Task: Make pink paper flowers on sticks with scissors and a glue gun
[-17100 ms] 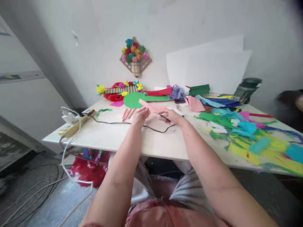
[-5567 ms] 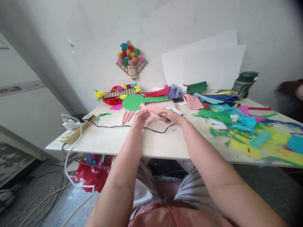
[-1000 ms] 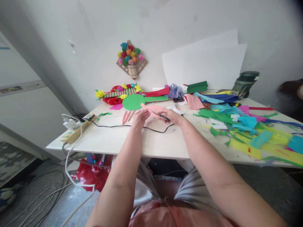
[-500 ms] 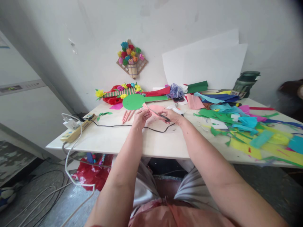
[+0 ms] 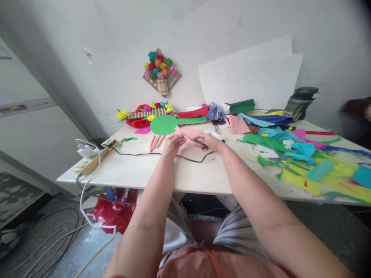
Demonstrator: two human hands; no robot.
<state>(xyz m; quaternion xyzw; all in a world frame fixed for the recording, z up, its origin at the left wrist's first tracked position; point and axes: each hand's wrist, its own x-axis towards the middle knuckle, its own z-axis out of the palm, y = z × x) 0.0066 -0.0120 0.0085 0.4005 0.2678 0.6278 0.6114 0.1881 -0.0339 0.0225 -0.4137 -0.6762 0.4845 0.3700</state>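
My left hand (image 5: 172,144) pinches a pink paper piece (image 5: 188,134) and holds it just above the white table (image 5: 139,170). My right hand (image 5: 210,143) grips black-handled scissors (image 5: 199,143) whose blades point left into the pink paper. Several cut pink strips (image 5: 155,142) lie on the table just left of my left hand. A black cord (image 5: 162,155) runs across the table under both hands.
A green paper disc (image 5: 162,124) and a flower craft (image 5: 145,114) lie behind the hands. Coloured paper scraps (image 5: 301,162) cover the table's right side. A power strip (image 5: 94,160) sits at the left edge. White sheets (image 5: 252,81) lean on the wall. A dark container (image 5: 301,101) stands far right.
The pink paper has tilted and shifted slightly in my left hand as the scissors work along it. Both hands stay in the same spot.
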